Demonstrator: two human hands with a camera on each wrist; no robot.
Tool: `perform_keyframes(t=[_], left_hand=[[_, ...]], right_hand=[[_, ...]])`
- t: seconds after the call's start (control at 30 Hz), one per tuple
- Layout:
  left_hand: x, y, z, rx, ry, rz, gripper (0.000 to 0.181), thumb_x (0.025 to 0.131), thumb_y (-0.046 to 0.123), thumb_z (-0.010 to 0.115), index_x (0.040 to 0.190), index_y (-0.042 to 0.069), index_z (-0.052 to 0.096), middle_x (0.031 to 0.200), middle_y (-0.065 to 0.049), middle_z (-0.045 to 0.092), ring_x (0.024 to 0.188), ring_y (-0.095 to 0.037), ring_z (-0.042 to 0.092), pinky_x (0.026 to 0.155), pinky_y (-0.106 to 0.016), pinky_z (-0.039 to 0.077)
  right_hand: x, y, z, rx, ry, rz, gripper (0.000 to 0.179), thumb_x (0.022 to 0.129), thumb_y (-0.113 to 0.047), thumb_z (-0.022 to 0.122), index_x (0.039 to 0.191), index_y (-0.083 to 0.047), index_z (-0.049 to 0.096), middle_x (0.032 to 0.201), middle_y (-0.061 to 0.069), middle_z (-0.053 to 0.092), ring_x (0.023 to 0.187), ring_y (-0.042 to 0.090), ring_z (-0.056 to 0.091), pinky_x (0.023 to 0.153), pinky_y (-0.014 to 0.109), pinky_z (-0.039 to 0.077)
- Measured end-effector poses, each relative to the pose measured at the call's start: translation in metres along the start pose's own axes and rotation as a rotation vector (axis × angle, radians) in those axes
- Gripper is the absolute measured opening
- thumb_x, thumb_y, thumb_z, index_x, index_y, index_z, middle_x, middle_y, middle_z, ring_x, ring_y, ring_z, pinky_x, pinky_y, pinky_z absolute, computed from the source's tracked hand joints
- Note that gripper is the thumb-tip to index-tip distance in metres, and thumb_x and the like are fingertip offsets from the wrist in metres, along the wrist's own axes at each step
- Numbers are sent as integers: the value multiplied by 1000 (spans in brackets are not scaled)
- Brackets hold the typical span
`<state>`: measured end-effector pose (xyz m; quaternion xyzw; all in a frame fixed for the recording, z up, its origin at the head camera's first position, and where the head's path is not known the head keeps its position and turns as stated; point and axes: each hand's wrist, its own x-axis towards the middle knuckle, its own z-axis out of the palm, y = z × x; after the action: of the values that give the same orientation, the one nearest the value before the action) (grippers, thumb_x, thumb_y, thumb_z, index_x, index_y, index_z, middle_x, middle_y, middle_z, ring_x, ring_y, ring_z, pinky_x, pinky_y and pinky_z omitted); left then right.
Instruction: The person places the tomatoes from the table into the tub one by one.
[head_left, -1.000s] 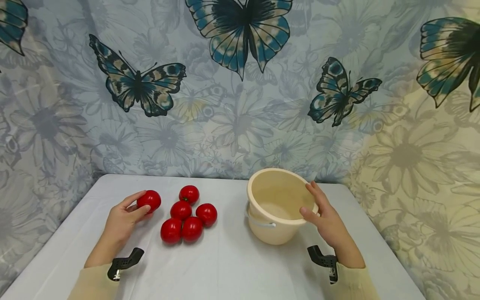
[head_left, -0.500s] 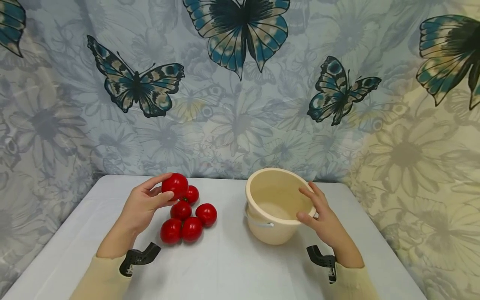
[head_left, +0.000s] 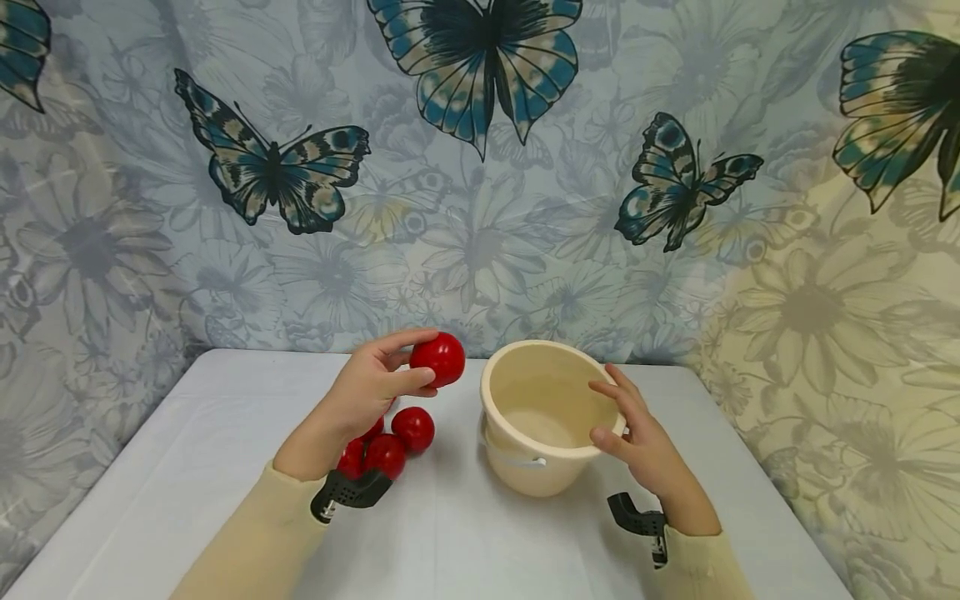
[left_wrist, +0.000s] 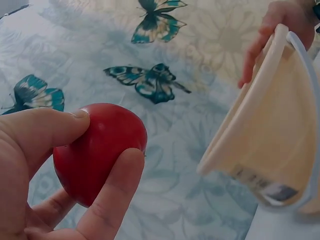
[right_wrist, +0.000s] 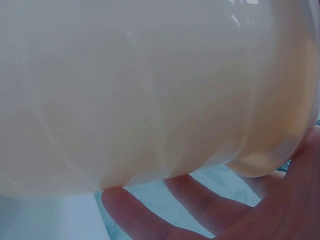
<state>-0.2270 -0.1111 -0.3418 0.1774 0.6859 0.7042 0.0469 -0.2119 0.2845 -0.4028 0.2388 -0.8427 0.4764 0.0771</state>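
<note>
One left grip point(head_left: 367, 383) snugly around a tomato point(head_left: 442, 358)

1. My head view is evenly lit and fairly sharp, with the butterfly-printed fabric backdrop point(head_left: 480, 267) bluish mid-frame and yellower at right.
2. I see soft shadows on the white-covered table point(head_left: 465, 542) and a highlight on the held round red tomato point(head_left: 442, 360).
3. My left wrist view is dimmer, blurring the cream plastic bucket's point(left_wrist: 265, 135) label point(left_wrist: 272, 187).
4. My right wrist view looks dim and soft, with glare spots up top.
</note>
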Motion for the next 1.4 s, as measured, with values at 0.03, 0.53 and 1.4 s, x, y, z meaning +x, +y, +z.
perform_keyframes(t=[0.03,0.53,1.4], left_hand=[[3,1,4,-7,-12,11,50,93,9,72,140,14,59,131,-13,59,91,-39,70,71,-29,57],[32,0,54,-122,-117,-1,47,91,-3,69,136,5,60,127,-18,60,89,-34,70,82,-44,58],[40,-23,69,-82,-201,-51,55,90,2,73,142,9,57,152,-5,43,130,-26,51,91,-37,55]], right_hand=[[0,0,1,3,1,-1,59,94,-7,65,148,-3,42,164,10,7,137,53,29,87,39,54],[1,-4,7,110,-13,-53,48,93,-2,63,136,4,43,163,18,5,135,56,27,87,24,52],[2,1,8,83,-4,-48,71,93,-3,64,155,-8,30,164,16,7,143,50,15,97,28,44]])
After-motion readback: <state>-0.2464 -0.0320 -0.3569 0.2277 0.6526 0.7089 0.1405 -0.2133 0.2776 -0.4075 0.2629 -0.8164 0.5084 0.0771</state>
